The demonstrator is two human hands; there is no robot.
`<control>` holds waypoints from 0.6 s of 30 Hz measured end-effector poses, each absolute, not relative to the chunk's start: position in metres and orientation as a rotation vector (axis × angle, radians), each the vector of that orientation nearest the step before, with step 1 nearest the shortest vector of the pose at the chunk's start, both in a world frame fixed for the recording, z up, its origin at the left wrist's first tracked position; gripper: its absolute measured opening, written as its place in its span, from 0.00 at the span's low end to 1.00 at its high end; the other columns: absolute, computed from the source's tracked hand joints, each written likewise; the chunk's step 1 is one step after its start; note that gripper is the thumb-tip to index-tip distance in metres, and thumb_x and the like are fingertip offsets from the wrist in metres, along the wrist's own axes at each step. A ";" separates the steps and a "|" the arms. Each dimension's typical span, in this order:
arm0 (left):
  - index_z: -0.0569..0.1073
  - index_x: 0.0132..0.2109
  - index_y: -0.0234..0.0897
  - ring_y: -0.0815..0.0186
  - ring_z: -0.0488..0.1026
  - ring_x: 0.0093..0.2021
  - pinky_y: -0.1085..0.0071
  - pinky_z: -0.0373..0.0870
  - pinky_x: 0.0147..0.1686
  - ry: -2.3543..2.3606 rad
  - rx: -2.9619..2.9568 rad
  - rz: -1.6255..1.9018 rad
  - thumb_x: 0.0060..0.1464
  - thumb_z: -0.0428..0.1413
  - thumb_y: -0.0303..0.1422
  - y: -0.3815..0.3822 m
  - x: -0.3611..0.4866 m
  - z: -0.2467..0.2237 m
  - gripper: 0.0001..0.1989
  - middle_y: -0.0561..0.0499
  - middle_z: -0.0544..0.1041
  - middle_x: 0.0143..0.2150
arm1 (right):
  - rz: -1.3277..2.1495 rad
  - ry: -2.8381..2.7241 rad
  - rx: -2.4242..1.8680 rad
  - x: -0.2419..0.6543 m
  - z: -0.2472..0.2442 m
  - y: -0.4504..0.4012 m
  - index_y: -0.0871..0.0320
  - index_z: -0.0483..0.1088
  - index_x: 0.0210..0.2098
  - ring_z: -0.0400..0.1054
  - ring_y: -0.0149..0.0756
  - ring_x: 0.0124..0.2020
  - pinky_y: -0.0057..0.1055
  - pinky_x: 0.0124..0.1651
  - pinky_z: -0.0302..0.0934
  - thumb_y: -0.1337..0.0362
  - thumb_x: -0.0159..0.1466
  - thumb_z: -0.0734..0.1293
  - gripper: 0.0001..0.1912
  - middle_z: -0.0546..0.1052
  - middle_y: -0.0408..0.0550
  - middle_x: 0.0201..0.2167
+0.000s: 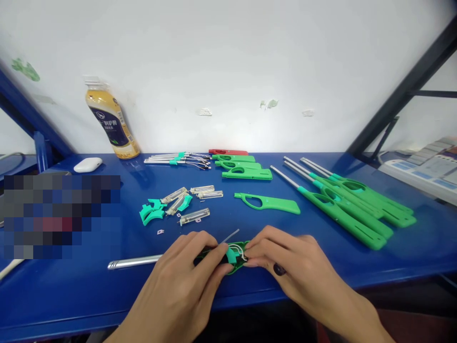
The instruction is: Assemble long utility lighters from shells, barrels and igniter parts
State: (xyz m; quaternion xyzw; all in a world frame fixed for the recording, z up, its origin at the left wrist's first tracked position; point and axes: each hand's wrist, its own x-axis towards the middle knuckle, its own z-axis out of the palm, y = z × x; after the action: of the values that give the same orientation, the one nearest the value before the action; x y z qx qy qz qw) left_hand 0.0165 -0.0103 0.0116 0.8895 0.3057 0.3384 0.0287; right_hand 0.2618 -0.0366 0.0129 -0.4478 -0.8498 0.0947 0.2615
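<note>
Near the table's front edge lies an opened green lighter casing (237, 270), with a silver tube (134, 262) sticking out to the left. My left hand (193, 276) is closed on the casing, its fingertips beside a teal trigger (233, 255) and a thin clear tube (230, 235). White wires (238, 247) loop inside the casing. My right hand (289, 262) pinches at the casing's right end, by the wires; a dark round-ended tool (279, 269) shows under its fingers. What its fingertips hold is partly hidden.
Clear fuel tanks (194, 216) and teal triggers (153, 216) lie behind my left hand. Further back are silver tubes (164, 162), green casings (246, 173) and a red one (228, 152). Assembled green lighters (342, 219) lie right. A bottle (110, 119) and white case (88, 165) stand back left.
</note>
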 end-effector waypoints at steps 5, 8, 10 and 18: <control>0.73 0.54 0.38 0.63 0.73 0.39 0.65 0.73 0.38 0.938 2.753 1.084 0.73 0.51 0.25 -0.009 0.018 0.012 0.09 0.50 0.74 0.42 | 0.204 -2.298 -1.237 0.260 0.015 -0.037 0.51 0.75 0.46 0.77 0.30 0.36 0.24 0.39 0.67 0.71 0.74 0.60 0.13 0.81 0.45 0.43; 0.72 0.53 0.37 0.61 0.74 0.38 0.63 0.73 0.38 0.959 2.804 1.066 0.73 0.50 0.25 -0.010 0.018 0.012 0.09 0.49 0.75 0.41 | 0.212 -2.290 -1.226 0.260 0.015 -0.036 0.51 0.75 0.46 0.77 0.30 0.35 0.25 0.39 0.67 0.70 0.75 0.60 0.12 0.81 0.46 0.42; 0.73 0.52 0.36 0.60 0.74 0.38 0.61 0.72 0.38 0.975 2.844 1.049 0.72 0.50 0.24 -0.010 0.018 0.011 0.09 0.48 0.76 0.41 | 0.258 -2.280 -1.218 0.260 0.016 -0.035 0.51 0.75 0.45 0.77 0.30 0.35 0.25 0.40 0.67 0.69 0.75 0.61 0.11 0.81 0.46 0.42; 0.73 0.52 0.37 0.61 0.73 0.36 0.63 0.70 0.35 0.948 2.845 1.030 0.73 0.49 0.23 -0.009 0.018 0.012 0.10 0.49 0.75 0.40 | 0.402 -2.237 -1.258 0.259 0.015 -0.037 0.48 0.71 0.45 0.75 0.29 0.37 0.28 0.42 0.62 0.69 0.74 0.66 0.07 0.78 0.38 0.43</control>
State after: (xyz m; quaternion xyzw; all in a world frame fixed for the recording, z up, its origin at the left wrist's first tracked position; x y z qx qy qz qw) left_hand 0.0176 -0.0087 0.0119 0.8972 0.2989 0.3247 -0.0145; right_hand 0.2592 -0.0367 0.0149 -0.4663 -0.8296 0.1490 0.2686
